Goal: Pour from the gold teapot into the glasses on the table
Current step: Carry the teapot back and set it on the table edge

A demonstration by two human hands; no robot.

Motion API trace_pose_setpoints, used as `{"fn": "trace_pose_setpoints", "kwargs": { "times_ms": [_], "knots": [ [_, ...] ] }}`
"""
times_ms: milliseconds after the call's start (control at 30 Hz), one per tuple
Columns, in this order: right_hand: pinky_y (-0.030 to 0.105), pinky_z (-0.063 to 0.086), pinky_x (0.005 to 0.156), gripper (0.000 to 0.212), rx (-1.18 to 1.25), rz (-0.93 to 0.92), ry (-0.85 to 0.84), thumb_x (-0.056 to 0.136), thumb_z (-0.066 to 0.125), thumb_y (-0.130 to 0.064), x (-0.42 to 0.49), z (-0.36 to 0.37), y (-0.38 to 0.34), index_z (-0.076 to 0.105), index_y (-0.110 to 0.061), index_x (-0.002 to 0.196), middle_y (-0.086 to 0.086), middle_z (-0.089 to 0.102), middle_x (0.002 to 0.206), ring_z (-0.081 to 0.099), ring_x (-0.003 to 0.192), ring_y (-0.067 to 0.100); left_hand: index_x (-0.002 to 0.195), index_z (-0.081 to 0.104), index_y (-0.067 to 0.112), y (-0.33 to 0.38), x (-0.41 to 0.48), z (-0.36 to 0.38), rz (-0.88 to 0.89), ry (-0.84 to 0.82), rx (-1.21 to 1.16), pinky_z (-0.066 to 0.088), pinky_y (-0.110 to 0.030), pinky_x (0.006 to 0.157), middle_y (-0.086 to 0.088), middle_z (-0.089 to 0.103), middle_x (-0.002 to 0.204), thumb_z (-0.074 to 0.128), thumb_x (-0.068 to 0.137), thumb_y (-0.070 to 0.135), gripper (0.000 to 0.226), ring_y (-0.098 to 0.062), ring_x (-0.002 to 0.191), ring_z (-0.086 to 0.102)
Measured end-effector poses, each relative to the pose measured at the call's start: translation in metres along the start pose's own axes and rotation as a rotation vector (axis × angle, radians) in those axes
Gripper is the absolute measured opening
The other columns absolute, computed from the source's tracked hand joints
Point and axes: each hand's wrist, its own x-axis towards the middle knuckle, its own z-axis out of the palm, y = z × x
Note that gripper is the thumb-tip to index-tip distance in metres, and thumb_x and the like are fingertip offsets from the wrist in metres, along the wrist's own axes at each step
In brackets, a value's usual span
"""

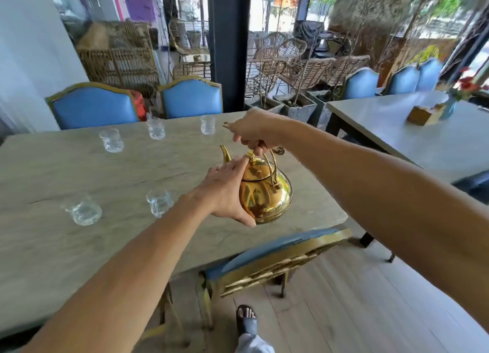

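The gold teapot (267, 191) is near the right end of the stone table (79, 247), spout pointing away. My right hand (254, 130) is shut on its arched handle from above. My left hand (225, 191) lies flat against the pot's left side, a fingertip on the lid knob. Several clear glasses stand on the table: two near ones (84, 211) (159, 202) to the left of the pot, and three far ones (111, 140) (156, 128) (207, 124) along the back edge. Whether the pot rests on the table or hangs just above it is unclear.
A blue chair (275, 257) is tucked under the table's near right corner, two more blue chairs (92, 106) (191, 97) behind it. A second table (397, 130) with a wooden box (423, 113) stands right. My sandalled foot (246, 319) is on the wooden floor.
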Motion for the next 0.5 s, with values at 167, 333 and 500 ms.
{"fn": "trace_pose_setpoints", "kwargs": {
  "times_ms": [167, 333, 500],
  "knots": [
    [0.018, 0.035, 0.034, 0.028, -0.006, -0.134, -0.087, 0.097, 0.053, -0.027, -0.035, 0.068, -0.070, 0.066, -0.002, 0.093, 0.004, 0.048, 0.056, 0.039, 0.036, 0.013, 0.166, 0.002, 0.018, -0.032, -0.104, -0.029, -0.182, 0.036, 0.016, 0.021, -0.053, 0.131, -0.005, 0.016, 0.175, 0.098, 0.053, 0.066, 0.156, -0.029, 0.159, 0.027],
    [0.020, 0.033, 0.037, 0.021, 0.041, -0.289, -0.229, 0.096, 0.047, -0.017, -0.064, 0.140, -0.140, 0.053, -0.010, 0.077, 0.004, 0.042, 0.053, 0.036, 0.038, 0.015, 0.167, 0.002, 0.019, -0.078, -0.195, -0.050, -0.380, 0.096, 0.057, 0.022, -0.050, 0.130, -0.006, 0.017, 0.175, 0.100, 0.051, 0.063, 0.158, -0.030, 0.158, 0.029],
    [0.021, 0.033, 0.041, 0.021, 0.101, -0.370, -0.311, 0.091, 0.045, -0.013, -0.074, 0.213, -0.208, 0.048, -0.012, 0.070, 0.006, 0.040, 0.055, 0.034, 0.037, 0.016, 0.169, -0.002, 0.025, -0.127, -0.274, -0.060, -0.567, 0.199, 0.061, 0.026, -0.056, 0.129, -0.006, 0.017, 0.176, 0.100, 0.057, 0.054, 0.154, -0.031, 0.159, 0.029]
  ]
}}
